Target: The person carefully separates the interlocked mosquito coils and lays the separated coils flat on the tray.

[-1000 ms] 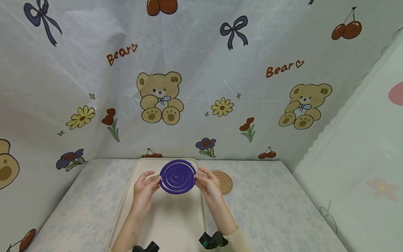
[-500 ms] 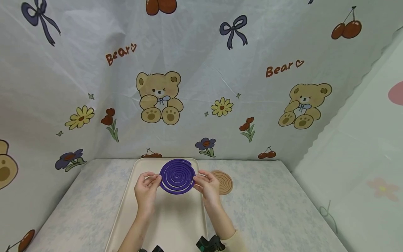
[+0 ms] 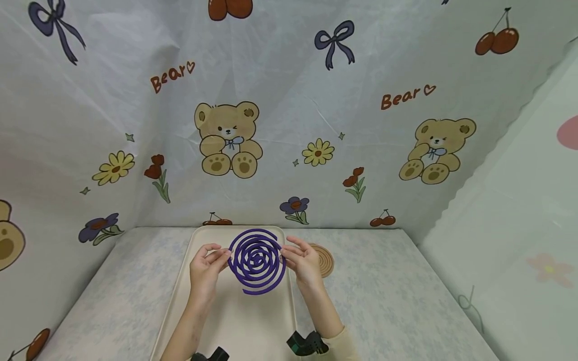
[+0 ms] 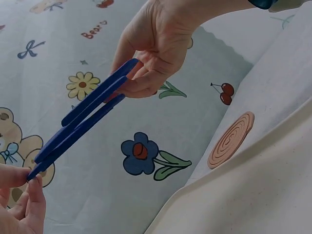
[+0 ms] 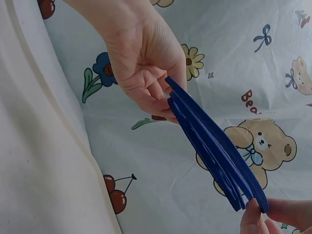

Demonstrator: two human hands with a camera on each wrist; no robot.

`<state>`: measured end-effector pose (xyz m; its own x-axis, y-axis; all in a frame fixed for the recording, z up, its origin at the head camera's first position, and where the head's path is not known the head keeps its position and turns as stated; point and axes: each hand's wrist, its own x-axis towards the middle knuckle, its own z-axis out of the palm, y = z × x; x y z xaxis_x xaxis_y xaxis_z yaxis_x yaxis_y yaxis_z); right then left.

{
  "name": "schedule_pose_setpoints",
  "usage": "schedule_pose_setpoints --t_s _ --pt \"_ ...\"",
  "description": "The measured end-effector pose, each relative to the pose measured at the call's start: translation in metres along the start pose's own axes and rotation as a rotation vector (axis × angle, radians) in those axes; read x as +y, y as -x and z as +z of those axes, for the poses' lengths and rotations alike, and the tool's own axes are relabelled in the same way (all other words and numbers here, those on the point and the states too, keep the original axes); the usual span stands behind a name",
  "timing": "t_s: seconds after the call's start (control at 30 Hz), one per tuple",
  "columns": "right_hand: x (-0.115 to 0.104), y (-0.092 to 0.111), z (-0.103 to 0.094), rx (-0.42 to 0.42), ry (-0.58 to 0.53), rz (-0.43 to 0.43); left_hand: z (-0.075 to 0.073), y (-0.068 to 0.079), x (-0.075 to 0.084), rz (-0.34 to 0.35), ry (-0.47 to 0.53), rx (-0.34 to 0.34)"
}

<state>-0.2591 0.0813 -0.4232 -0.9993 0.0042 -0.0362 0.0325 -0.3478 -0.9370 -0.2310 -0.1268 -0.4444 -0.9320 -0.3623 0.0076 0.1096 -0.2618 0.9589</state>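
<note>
In the head view a purple pair of nested mosquito coils (image 3: 256,259) is held up over the cream tray, its strands spread apart and one loose end hanging at the bottom. My left hand (image 3: 205,271) pinches its left rim between thumb and fingers. On the opposite rim my right hand (image 3: 306,265) pinches too, one finger raised. Both wrist views show the coils (image 4: 100,91) nearly edge-on, as separated bluish layers. A brown mosquito coil (image 3: 326,260) lies to the right of the tray, partly hidden behind my right hand.
Below the hands lies the cream tray (image 3: 253,326) with a raised rim, on a pale mottled tabletop (image 3: 388,301). A bear-printed cloth (image 3: 271,75) hangs behind the table. Black devices (image 3: 307,344) sit at both wrists.
The purple coils were a flat, tight disc; now the strands have opened and one layer hangs lower. Both hands shifted only slightly, keeping their pinch on the rim.
</note>
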Motion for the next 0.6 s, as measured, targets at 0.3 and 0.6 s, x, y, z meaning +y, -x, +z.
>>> schedule_pose_setpoints --t_s 0.3,0.6 --pt "0.005 -0.003 -0.001 0.037 -0.057 0.01 -0.005 -0.005 -0.003 -0.057 0.022 0.08" --pt "0.017 -0.011 -0.005 0.059 -0.072 0.03 -0.009 -0.011 -0.007 -0.095 0.053 0.095"
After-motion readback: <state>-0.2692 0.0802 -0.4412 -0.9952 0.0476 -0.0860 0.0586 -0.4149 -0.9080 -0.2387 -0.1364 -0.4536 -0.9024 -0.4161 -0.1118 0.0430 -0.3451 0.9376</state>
